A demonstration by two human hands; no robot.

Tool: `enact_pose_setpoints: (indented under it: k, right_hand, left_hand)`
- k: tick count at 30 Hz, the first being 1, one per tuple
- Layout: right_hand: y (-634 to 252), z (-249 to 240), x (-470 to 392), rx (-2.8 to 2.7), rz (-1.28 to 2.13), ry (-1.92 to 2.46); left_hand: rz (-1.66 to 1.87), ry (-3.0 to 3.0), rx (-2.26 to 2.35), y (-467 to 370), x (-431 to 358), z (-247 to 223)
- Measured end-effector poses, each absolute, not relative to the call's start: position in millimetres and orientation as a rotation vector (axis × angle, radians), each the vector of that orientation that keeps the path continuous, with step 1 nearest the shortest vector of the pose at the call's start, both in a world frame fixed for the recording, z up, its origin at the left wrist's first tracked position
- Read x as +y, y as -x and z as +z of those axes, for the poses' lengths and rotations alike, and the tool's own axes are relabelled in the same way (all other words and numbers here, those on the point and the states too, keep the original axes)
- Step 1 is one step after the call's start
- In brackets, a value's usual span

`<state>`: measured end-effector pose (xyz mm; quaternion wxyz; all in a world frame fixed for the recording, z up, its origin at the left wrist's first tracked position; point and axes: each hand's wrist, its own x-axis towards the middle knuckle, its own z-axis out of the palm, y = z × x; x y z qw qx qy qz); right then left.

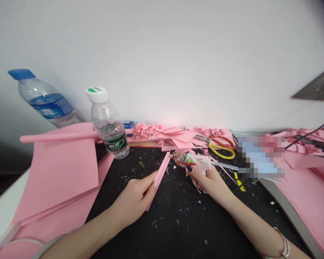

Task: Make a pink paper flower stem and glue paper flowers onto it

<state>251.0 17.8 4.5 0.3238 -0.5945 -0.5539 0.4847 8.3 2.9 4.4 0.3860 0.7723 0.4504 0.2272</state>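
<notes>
My left hand (140, 196) is closed round a narrow rolled strip of pink paper (162, 171), which slants up and to the right. In my right hand (205, 181) is a white glue gun (203, 162), its front crusted with coloured residue. The gun's nozzle points left, at the upper end of the pink roll; whether they touch is too small to tell. A clear glue stick (224, 165) extends from the back of the gun.
Left are a bottle with a white cap (109, 126), a blue-capped bottle (47, 100) and pink sheets (67, 169). Behind lie paper roses (148, 130) and scissors (223, 147). More pink paper (307, 190) lies right. Scraps litter the black mat (178, 230).
</notes>
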Motion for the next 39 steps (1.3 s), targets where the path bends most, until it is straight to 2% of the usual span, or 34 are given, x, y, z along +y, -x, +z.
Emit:
enact_pose_setpoints:
  k: [39]
  right_hand:
    - [-247.7,6.4,7.4,-1.689,1.254,1.474]
  left_hand:
    - [0.585,-1.911,1.18,-6.6,4.4,3.7]
